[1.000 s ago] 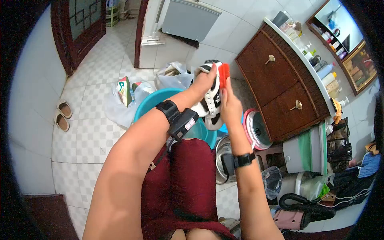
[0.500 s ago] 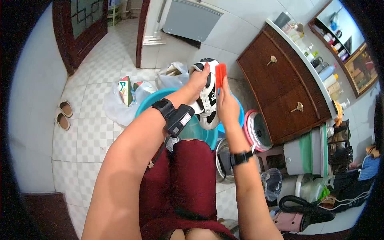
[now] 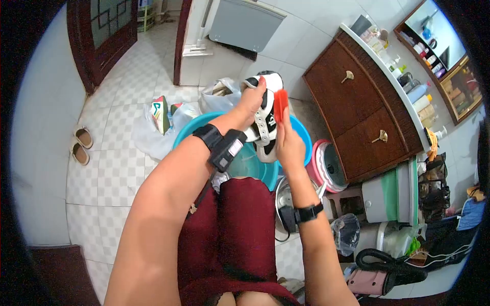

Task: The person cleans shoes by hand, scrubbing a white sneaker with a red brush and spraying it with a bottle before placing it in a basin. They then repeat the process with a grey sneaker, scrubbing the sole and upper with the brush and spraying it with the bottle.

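Left hand (image 3: 252,104) is wrapped tight round the top end of a black and white shoe (image 3: 266,127), holding it up in the air over the teal basin (image 3: 185,133). The right hand (image 3: 289,144) is closed on a red brush (image 3: 281,104), pressed against the shoe's right side. Both grips are fully closed, no slack that I can see.

Compared with 1 second back, the brush sat up by the top end of the shoe with its broad face showing. Now it's a bit lower along the side and turned more edge-on, and the shoe has been raised slightly. So it looks like 1 scrubbing stroke partway down that side (can't tell how clean it is).

Around it are a blue basin (image 3: 304,136) just behind, plastic bags (image 3: 217,96) on the tiled floor, a brown cabinet (image 3: 357,102) to the right and 2 slippers (image 3: 79,147) well off to the left.
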{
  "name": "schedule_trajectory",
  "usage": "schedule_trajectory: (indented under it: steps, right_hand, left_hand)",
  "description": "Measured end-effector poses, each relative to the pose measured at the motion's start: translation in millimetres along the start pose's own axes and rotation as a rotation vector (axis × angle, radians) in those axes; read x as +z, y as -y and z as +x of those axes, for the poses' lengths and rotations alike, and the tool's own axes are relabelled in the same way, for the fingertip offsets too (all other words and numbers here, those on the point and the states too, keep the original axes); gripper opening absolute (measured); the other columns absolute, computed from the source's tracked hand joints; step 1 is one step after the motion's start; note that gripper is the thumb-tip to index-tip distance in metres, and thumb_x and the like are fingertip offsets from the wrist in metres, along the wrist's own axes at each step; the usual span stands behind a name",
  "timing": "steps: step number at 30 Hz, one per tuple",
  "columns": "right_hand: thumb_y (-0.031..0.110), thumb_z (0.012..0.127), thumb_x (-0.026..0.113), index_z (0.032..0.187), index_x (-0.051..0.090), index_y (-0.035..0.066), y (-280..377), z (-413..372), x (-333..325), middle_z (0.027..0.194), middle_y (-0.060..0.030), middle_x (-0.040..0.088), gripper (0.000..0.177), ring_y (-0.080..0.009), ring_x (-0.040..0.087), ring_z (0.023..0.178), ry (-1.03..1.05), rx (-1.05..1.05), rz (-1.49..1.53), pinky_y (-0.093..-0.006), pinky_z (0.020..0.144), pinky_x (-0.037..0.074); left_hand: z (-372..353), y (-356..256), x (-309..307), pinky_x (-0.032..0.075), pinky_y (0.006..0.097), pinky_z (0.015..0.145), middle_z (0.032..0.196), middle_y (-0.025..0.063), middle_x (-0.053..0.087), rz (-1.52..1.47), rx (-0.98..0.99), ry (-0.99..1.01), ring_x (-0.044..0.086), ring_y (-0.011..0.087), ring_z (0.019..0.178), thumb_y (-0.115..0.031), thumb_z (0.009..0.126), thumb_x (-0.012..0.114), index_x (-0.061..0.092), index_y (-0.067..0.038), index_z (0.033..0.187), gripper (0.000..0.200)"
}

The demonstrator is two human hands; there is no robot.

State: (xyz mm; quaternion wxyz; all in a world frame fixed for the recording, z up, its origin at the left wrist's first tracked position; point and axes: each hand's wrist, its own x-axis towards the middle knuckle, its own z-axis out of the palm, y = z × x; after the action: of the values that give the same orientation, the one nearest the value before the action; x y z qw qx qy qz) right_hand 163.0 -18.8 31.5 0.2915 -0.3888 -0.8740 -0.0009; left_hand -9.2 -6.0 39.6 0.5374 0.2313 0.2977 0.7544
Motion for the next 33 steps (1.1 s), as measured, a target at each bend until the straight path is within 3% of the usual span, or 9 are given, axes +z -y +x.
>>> schedule_trajectory:
  steps: [5, 13, 17, 19, 25, 29, 33]
  right_hand:
    - [0.028, 0.094, 0.045, 0.142, 0.030, 0.021, -14, -47, 8, 0.064, -0.0179, 0.058, 0.051, -0.0373, 0.058, 0.055, 0.079, -0.010, -0.048, -0.0484, 0.050, 0.043]
    - [0.027, 0.093, 0.047, 0.141, 0.032, 0.021, 22, 23, -2, 0.064, -0.0181, 0.057, 0.050, -0.0388, 0.058, 0.056, -0.144, -0.073, 0.114, -0.0487, 0.050, 0.045]
    - [0.029, 0.091, 0.051, 0.136, 0.042, 0.021, 35, -14, 4, 0.062, -0.0191, 0.057, 0.046, -0.0360, 0.057, 0.049, -0.038, -0.175, 0.074, -0.0458, 0.045, 0.044]
    - [0.030, 0.090, 0.051, 0.134, 0.043, 0.021, 40, -9, 7, 0.061, -0.0186, 0.057, 0.046, -0.0345, 0.057, 0.049, -0.065, -0.156, 0.047, -0.0447, 0.044, 0.044]
    - [0.029, 0.089, 0.051, 0.137, 0.039, 0.022, 49, 45, 15, 0.062, -0.0180, 0.058, 0.049, -0.0357, 0.057, 0.050, -0.170, -0.097, 0.049, -0.0468, 0.047, 0.046]
    - [0.030, 0.090, 0.050, 0.137, 0.039, 0.026, 45, -2, 15, 0.061, -0.0177, 0.058, 0.048, -0.0342, 0.058, 0.049, 0.007, -0.108, 0.121, -0.0458, 0.044, 0.046]
    - [0.032, 0.091, 0.048, 0.138, 0.038, 0.028, 18, 27, 24, 0.063, -0.0186, 0.059, 0.048, -0.0338, 0.059, 0.051, -0.106, -0.074, 0.001, -0.0456, 0.043, 0.045]
  left_hand:
    - [-6, -10, -3, 0.048, 0.0291, 0.072, 0.093, 0.0028, 0.063, 0.159, 0.034, -0.003, 0.060, 0.0130, 0.081, -0.051, 0.092, 0.047, 0.059, -0.005, 0.106, 0.050]
    - [7, -2, 2, 0.049, 0.0373, 0.083, 0.104, 0.0065, 0.061, -0.280, 0.036, 0.064, 0.060, 0.0197, 0.092, -0.058, 0.088, 0.046, 0.054, -0.004, 0.111, 0.059]
    - [16, -13, -13, 0.046, 0.0392, 0.087, 0.107, 0.0070, 0.058, -0.291, 0.040, -0.044, 0.055, 0.0215, 0.098, -0.063, 0.084, 0.048, 0.053, -0.007, 0.114, 0.064]
    - [10, -15, -8, 0.046, 0.0403, 0.087, 0.107, 0.0063, 0.058, -0.279, 0.019, -0.138, 0.054, 0.0216, 0.101, -0.061, 0.086, 0.045, 0.053, -0.009, 0.114, 0.060]
    - [23, -3, -15, 0.046, 0.0440, 0.088, 0.105, 0.0077, 0.060, -0.289, 0.000, -0.006, 0.056, 0.0263, 0.097, -0.063, 0.089, 0.032, 0.054, -0.012, 0.112, 0.061]
    - [5, -31, -7, 0.044, 0.0452, 0.090, 0.105, 0.0084, 0.060, -0.274, -0.024, -0.136, 0.056, 0.0271, 0.099, -0.063, 0.090, 0.028, 0.053, -0.011, 0.114, 0.062]
    - [9, -20, -11, 0.040, 0.0461, 0.097, 0.120, 0.0090, 0.055, -0.269, 0.005, 0.052, 0.052, 0.0290, 0.111, -0.064, 0.090, 0.027, 0.048, -0.010, 0.123, 0.066]
